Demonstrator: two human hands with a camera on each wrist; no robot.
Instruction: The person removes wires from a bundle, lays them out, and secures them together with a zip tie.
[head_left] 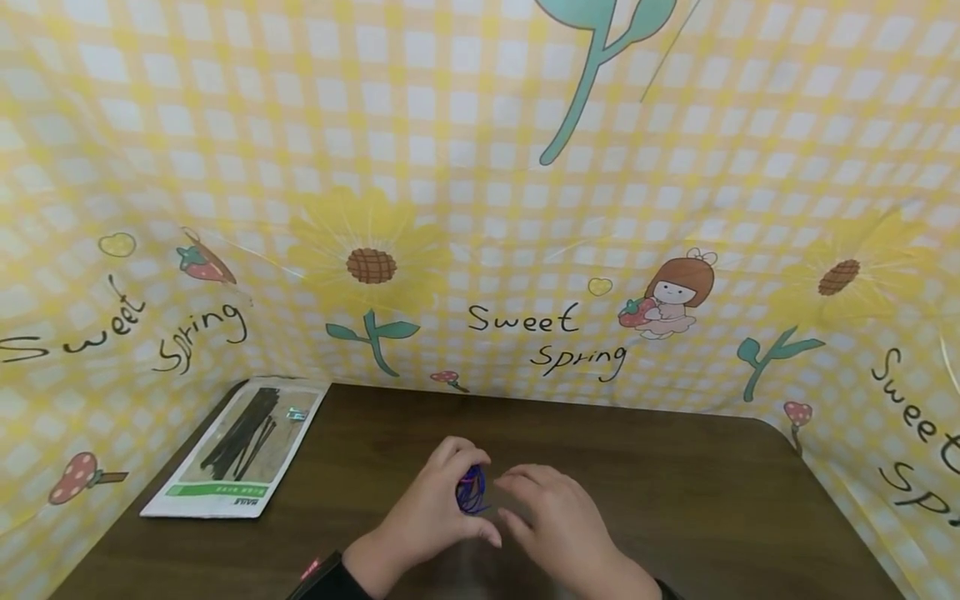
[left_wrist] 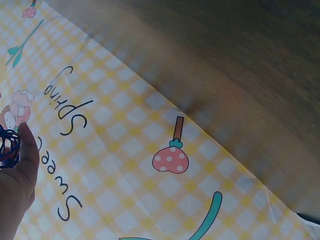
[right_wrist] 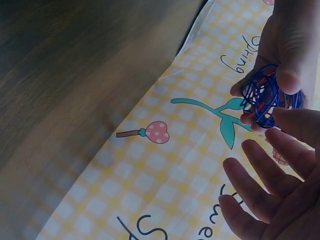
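Observation:
A tangled ball of thin blue wire (head_left: 471,490) with some red strands sits in my left hand (head_left: 431,504), above the front middle of the table. In the right wrist view, the left fingers and thumb curve round the wire ball (right_wrist: 265,97). Close on its right is my right hand (head_left: 558,517), fingers spread and slightly bent. Its thumb tip overlaps the ball's edge in the right wrist view; whether it touches, I cannot tell. Only part of the left hand (left_wrist: 20,185) and the wire show at the left edge of the left wrist view.
On the dark wooden table (head_left: 675,475), a flat white packet (head_left: 240,450) with a green band and dark strips on its face lies at the left. A yellow checked cloth (head_left: 480,208) with printed flowers and lettering hangs along the table's back and both sides.

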